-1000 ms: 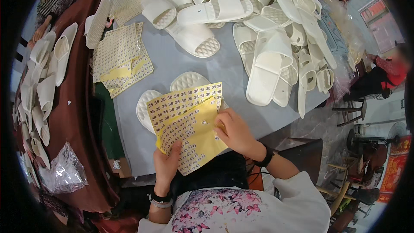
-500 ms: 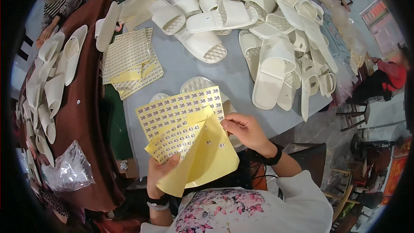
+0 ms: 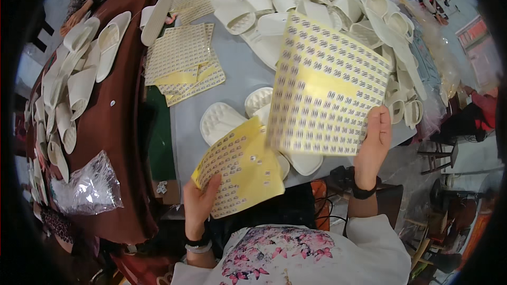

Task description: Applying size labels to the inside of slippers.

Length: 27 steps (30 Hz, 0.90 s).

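My left hand (image 3: pixel 203 195) grips a few yellow sticker sheets (image 3: pixel 245 179), curled and printed with small labels, some of them peeled off. In my right hand (image 3: pixel 376 134) a larger yellow sticker sheet (image 3: pixel 322 92) is pinched at its lower right edge, raised over the table and slightly blurred. Its rows of labels have a bare yellow gap in the middle. Behind the sheets lie cream-white slippers (image 3: pixel 224 121) on the grey tabletop (image 3: pixel 237 66), partly hidden by what I hold.
A heap of white slippers (image 3: pixel 285 0) covers the table's far side. More sticker sheets (image 3: pixel 177 55) lie at the far left. A brown-covered surface (image 3: pixel 121 126) on the left bears slippers (image 3: pixel 84 87) and a clear plastic bag (image 3: pixel 90 184). Other people are around the tables.
My right hand has drawn the larger sheet away from the others, up and to the right. My left hand still holds the remaining sheets. The view has shifted slightly.
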Each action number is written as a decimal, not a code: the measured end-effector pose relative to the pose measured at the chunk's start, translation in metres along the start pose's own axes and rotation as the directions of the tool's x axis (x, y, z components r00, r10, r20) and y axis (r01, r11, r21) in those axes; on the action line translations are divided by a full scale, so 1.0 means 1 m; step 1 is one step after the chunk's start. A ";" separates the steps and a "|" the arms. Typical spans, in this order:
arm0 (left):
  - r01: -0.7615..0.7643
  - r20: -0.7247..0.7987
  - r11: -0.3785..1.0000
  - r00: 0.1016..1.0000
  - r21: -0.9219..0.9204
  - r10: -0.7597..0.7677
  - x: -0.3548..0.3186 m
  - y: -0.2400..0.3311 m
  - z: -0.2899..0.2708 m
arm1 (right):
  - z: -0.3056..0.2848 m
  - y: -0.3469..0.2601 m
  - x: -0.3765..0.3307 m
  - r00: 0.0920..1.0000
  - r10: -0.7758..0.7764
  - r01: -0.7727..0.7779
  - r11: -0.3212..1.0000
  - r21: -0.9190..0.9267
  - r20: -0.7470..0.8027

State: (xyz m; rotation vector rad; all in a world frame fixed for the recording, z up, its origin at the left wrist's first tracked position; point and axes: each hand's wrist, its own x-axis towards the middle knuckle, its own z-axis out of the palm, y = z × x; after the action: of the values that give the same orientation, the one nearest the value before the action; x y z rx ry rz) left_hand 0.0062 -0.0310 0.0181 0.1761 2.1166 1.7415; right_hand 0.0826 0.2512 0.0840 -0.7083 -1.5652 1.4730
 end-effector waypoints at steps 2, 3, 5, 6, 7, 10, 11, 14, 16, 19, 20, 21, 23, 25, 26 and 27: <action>0.108 -0.003 0.992 0.994 -0.063 -0.109 0.002 0.003 0.005 | 0.003 0.008 -0.009 0.978 -0.018 0.033 0.997 -0.067 0.208; 0.152 0.021 0.976 0.988 -0.153 -0.150 0.004 -0.003 0.006 | 0.005 0.015 -0.016 0.914 -0.026 0.083 0.989 -0.124 0.404; 0.195 0.037 0.947 0.981 -0.255 -0.192 0.006 -0.008 0.009 | 0.018 0.043 -0.040 0.888 0.050 0.041 0.981 -0.188 0.456; 0.194 0.040 0.947 0.981 -0.256 -0.191 0.007 -0.008 0.009 | 0.025 0.051 -0.049 0.888 -0.031 0.156 0.959 -0.235 0.459; 0.191 0.040 0.943 0.982 -0.274 -0.187 0.006 -0.011 0.008 | 0.026 0.054 -0.054 0.888 0.010 0.153 0.936 -0.316 0.460; 0.174 0.073 0.918 0.985 -0.357 -0.158 0.008 -0.012 0.008 | 0.026 0.065 -0.056 0.898 0.006 0.195 0.890 -0.412 0.439; 0.209 0.060 0.887 0.977 -0.413 -0.203 0.008 -0.012 0.007 | 0.025 0.068 -0.056 0.905 -0.039 0.236 0.875 -0.423 0.424; 0.225 0.011 0.877 0.970 -0.424 -0.243 0.009 -0.019 0.010 | 0.023 0.073 -0.059 0.891 -0.035 0.248 0.873 -0.420 0.452; 0.224 0.081 0.843 0.974 -0.489 -0.212 0.009 -0.019 0.014 | 0.020 0.078 -0.061 0.896 -0.021 0.213 0.897 -0.388 0.443; 0.187 0.134 0.948 0.979 -0.259 -0.156 0.007 0.003 0.029 | 0.009 0.082 -0.058 0.855 -0.028 0.279 0.866 -0.414 0.518; 0.185 0.127 0.948 0.979 -0.257 -0.157 0.007 0.000 0.030 | 0.007 0.077 -0.057 0.869 0.023 0.247 0.845 -0.475 0.494; 0.213 0.137 0.940 0.974 -0.267 -0.182 0.006 -0.004 0.030 | 0.007 0.070 -0.056 0.881 0.073 0.214 0.819 -0.532 0.467; 0.220 0.133 0.925 0.973 -0.309 -0.187 0.003 -0.004 0.031 | 0.010 0.039 -0.050 0.890 -0.032 0.299 0.795 -0.529 0.455; 0.215 0.130 0.921 0.975 -0.327 -0.181 0.002 0.000 0.033 | 0.006 0.029 -0.046 0.822 -0.266 0.518 0.717 -0.467 0.504; 0.208 0.135 0.915 0.976 -0.345 -0.171 0.001 0.003 0.034 | 0.008 0.026 -0.046 0.823 -0.264 0.516 0.719 -0.466 0.504; 0.209 0.134 0.916 0.976 -0.343 -0.173 -0.001 0.006 0.034 | 0.013 0.024 -0.046 0.693 -0.370 0.655 0.681 -0.327 0.618</action>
State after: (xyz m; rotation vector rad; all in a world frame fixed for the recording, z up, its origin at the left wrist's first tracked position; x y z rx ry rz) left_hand 0.0185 0.0010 0.0187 -0.0435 1.6512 1.9144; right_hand 0.0899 0.2089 0.0520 -0.0755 -2.3954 0.7860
